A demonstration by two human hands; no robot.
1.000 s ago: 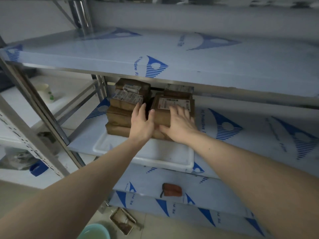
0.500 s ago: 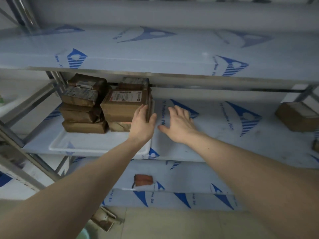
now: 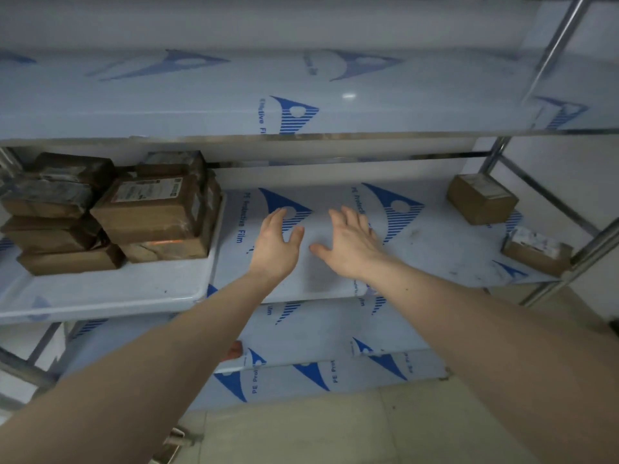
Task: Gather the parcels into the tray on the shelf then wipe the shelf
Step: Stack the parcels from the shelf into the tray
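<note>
A steel-framed rack fills the view, its middle shelf [image 3: 418,252] covered in pale protective film printed with blue triangle logos, with a similar film-covered shelf above and two more below over a beige tiled floor. At the left end of the middle shelf sits a shallow white plastic tray [image 3: 110,293], its near rim overhanging the shelf edge slightly; stacked toward its far side is a pile of brown paper-wrapped parcels [image 3: 110,216] — two columns several layers high, the top right one bearing a white printed label. Both arms reach in from the near edge over the bare middle stretch of the shelf, just right of the tray. The left hand [image 3: 275,244] is spread with fingers straight and thumb out, holding nothing and clear of the stack. The right hand [image 3: 351,244] is likewise flat and splayed, palm down above the film, empty; whether either palm touches the surface cannot be told. Well to the right, near the frame's upright posts, a small brown cardboard box [image 3: 480,199] lies toward the far side of the shelf, and a second brown parcel with a crinkled white label [image 3: 536,251] lies nearer, at the shelf's right edge — both outside the tray and apart from the hands.
</note>
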